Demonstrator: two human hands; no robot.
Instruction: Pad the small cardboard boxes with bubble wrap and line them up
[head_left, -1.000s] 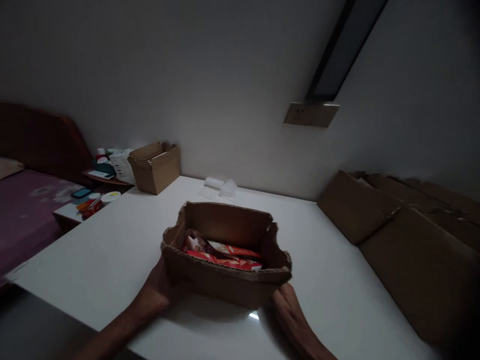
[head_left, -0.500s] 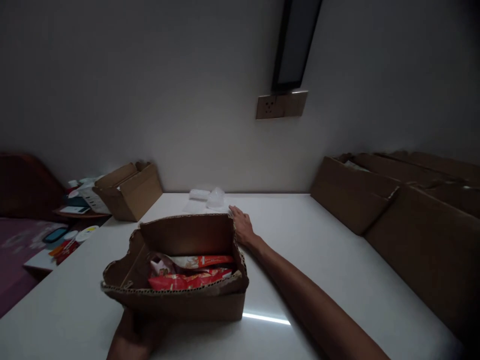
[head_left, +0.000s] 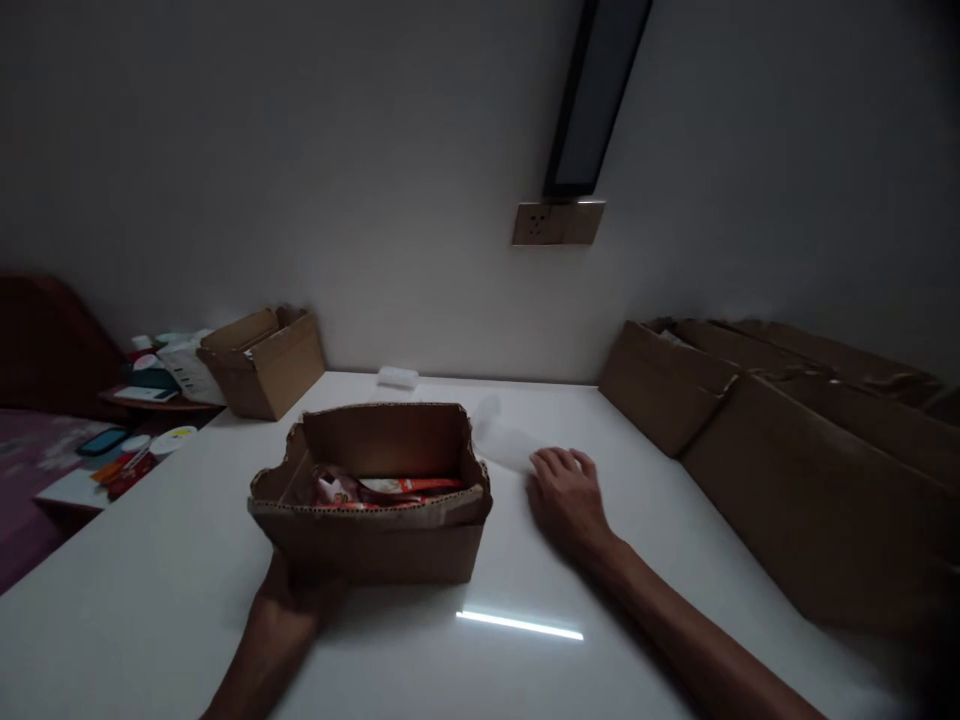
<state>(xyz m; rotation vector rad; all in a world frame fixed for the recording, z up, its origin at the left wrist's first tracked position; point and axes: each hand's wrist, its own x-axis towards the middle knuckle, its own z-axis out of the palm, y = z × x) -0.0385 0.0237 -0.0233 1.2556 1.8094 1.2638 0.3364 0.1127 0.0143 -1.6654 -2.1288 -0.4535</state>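
Note:
An open cardboard box point(head_left: 375, 545) with ragged edges stands on the white table point(head_left: 180, 530). Red and white snack packets point(head_left: 390, 488) lie inside it. My left hand point(head_left: 289, 600) grips the box at its near left bottom corner. My right hand point(head_left: 566, 500) rests knuckles up on the table just right of the box, fingers curled. A clear plastic bag point(head_left: 501, 442) lies at its fingertips, and the fingers seem to pinch its edge.
A second open cardboard box point(head_left: 262, 365) sits at the table's back left corner. A small white item point(head_left: 397, 376) lies by the wall. Large cardboard pieces point(head_left: 787, 450) lean along the right. A cluttered bedside shelf point(head_left: 142, 400) and a bed are to the left.
My right hand has drawn back from the far side of the box to its right side, and the clear plastic bag has come forward with it. The box has shifted slightly away.

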